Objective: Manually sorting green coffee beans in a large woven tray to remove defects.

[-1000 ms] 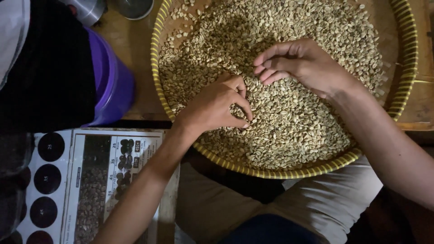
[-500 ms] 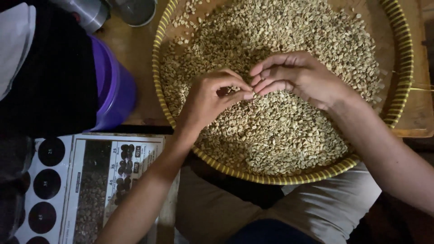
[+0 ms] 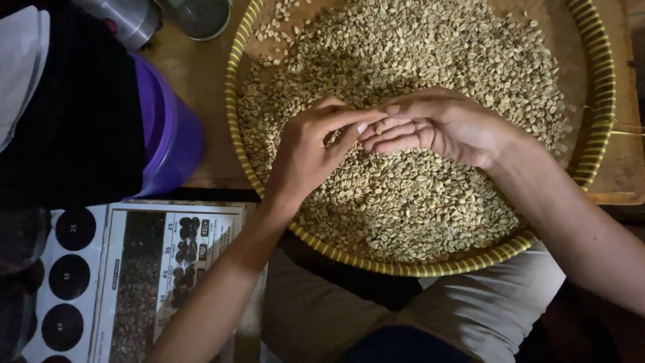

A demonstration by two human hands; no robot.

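A round woven tray with a yellow-striped rim [image 3: 236, 134] holds a thick layer of pale green coffee beans [image 3: 416, 195]. Both my hands hover over the middle of the heap. My left hand [image 3: 306, 154] has thumb and forefinger pinched together, their tips touching the fingers of my right hand [image 3: 447, 124]. My right hand is cupped, fingers close together and turned toward the left hand. Whether a bean sits between the left fingertips or in the right palm is hidden.
A purple bucket [image 3: 171, 128] stands left of the tray on the wooden table [image 3: 195, 67], with dark cloth [image 3: 74, 114] draped beside it. Two metal cups [image 3: 201, 13] sit at the top. A printed chart with dark circles [image 3: 134, 269] lies at lower left. The tray's near rim overhangs my lap [image 3: 470, 309].
My left hand rose from the beans with pinched fingers and moved right. My right hand came left and turned its palm up until the fingertips met.
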